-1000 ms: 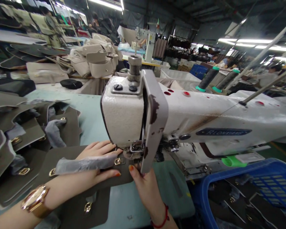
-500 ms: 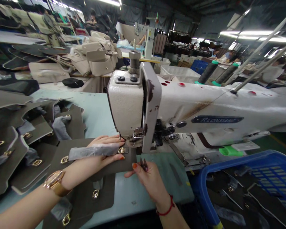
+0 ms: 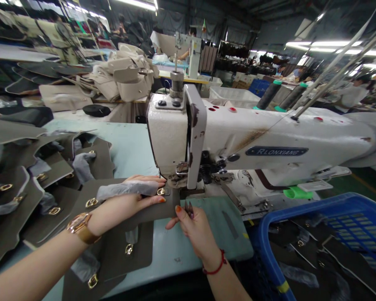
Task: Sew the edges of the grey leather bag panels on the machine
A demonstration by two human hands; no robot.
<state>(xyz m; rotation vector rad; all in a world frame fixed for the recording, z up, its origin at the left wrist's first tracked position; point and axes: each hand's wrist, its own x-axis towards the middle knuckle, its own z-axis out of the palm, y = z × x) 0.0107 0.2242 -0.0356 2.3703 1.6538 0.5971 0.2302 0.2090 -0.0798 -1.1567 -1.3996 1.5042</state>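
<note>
My left hand [image 3: 136, 204] lies flat on a grey-brown bag panel [image 3: 156, 212] beside the sewing machine [image 3: 222, 136]; my right hand [image 3: 196, 228] grips thread snips [image 3: 190, 209].

Ceiling tubes [image 3: 338, 43] — glaring white | roof [image 3: 269, 16] dim | edges stretched | background soft

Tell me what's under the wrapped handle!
The left hand is under the wrapped handle, on the dark flat piece. Fingers show beyond, thumb nearer. The handle covers the hand's middle, so that's hidden.
</note>
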